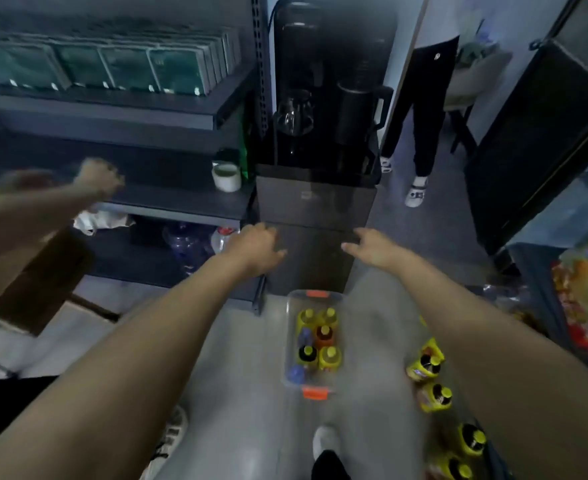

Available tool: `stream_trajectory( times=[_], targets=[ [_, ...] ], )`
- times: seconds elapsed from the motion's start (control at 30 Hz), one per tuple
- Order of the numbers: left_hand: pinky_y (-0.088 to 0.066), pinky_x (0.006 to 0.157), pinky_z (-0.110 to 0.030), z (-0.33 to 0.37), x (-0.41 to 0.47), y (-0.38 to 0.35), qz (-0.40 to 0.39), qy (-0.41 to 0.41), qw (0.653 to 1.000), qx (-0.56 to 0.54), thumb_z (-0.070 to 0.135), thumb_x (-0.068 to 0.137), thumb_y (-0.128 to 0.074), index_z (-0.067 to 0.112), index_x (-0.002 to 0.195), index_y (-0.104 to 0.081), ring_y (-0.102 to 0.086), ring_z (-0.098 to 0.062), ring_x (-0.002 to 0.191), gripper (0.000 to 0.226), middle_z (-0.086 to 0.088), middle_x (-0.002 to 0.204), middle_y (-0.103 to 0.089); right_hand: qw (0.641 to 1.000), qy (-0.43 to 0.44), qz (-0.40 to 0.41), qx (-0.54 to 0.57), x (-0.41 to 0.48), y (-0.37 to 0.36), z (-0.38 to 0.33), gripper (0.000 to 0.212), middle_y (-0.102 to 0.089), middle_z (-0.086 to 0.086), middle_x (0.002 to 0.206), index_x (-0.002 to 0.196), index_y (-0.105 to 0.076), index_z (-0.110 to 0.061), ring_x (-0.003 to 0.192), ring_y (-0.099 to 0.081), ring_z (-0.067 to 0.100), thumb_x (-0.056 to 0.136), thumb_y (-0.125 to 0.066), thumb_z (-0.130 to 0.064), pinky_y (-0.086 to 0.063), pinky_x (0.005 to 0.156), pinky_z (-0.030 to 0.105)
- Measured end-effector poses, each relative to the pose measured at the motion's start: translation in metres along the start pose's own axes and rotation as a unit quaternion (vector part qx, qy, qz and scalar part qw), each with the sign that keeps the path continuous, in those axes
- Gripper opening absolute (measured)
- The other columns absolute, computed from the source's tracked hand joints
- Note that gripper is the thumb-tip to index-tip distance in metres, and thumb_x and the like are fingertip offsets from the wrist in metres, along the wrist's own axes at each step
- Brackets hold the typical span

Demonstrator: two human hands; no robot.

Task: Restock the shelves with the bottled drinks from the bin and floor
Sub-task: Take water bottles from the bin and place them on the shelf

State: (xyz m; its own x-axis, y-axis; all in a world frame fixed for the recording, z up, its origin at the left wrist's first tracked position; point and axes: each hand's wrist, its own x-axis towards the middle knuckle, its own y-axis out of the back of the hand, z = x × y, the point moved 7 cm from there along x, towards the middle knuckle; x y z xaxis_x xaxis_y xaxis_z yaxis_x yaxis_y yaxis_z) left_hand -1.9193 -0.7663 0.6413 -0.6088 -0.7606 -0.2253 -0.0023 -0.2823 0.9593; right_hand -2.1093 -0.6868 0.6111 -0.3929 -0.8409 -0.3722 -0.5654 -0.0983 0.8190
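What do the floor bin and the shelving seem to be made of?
The bin looks like clear plastic: the bottles show through its walls, and its clips are orange. The shelving looks like dark matte painted metal, judging by its perforated upright; the boards could be metal or laminate.

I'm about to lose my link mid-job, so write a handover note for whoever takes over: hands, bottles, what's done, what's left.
Left hand: empty, fingers loosely curled, held out near the shelf unit.
Right hand: empty, fingers spread.
The bin is on the floor below both hands and holds upright bin bottles. The floor bottles are to its right.
Done: unclear; a few shelf bottles sit on the bottom level.
Left: shelve the bin and floor bottles.
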Motion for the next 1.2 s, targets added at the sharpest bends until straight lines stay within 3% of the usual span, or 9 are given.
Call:
stream_trajectory(
  times=[0.27,0.6,0.9,1.2],
  targets=[
    [-0.038,0.098,-0.043,0.015,0.074,-0.11,-0.076,0.015,0.996,0.045,0.042,0.091,-0.047,0.01,0.125,-0.049,-0.041,-0.033,0.126,0.047,-0.014,0.134,-0.044,0.998,-0.03,-0.058,-0.001,0.085,-0.081,0.08,0.059,-0.045,0.012,0.143,0.142,-0.037,-0.015,0.13,-0.043,0.032,0.091,-0.051,-0.041,-0.039,0.106,0.042],
    [-0.037,0.099,-0.043,0.001,0.11,-0.272,-0.189,0.043,0.981,0.028,0.041,0.093,-0.042,0.013,0.137,-0.039,-0.037,-0.03,0.128,0.052,-0.011,0.14,-0.038,0.988,-0.059,-0.135,-0.044,0.135,-0.217,0.16,0.05,-0.045,0.008,0.137,0.134,-0.044,-0.021,0.128,-0.041,0.032,0.088,-0.053,-0.04,-0.038,0.103,0.051],
    [-0.039,0.097,-0.04,-0.049,0.12,-0.427,-0.25,0.058,0.966,-0.018,0.038,0.093,-0.046,0.014,0.137,-0.04,-0.039,-0.03,0.126,0.051,-0.01,0.14,-0.037,0.977,-0.092,-0.189,-0.046,0.162,-0.368,0.211,0.053,-0.045,0.007,0.138,0.136,-0.042,-0.018,0.128,-0.042,0.031,0.088,-0.057,-0.036,-0.041,0.1,0.047],
    [-0.04,0.102,-0.038,-0.102,0.142,-0.561,-0.216,0.097,0.96,-0.15,0.028,0.091,-0.055,0.011,0.131,-0.048,-0.047,-0.028,0.121,0.044,-0.011,0.134,-0.045,0.973,-0.108,-0.205,0.01,0.194,-0.508,0.251,0.057,-0.044,0.009,0.14,0.138,-0.04,-0.014,0.13,-0.04,0.029,0.088,-0.061,-0.031,-0.039,0.102,0.042]
  ],
)
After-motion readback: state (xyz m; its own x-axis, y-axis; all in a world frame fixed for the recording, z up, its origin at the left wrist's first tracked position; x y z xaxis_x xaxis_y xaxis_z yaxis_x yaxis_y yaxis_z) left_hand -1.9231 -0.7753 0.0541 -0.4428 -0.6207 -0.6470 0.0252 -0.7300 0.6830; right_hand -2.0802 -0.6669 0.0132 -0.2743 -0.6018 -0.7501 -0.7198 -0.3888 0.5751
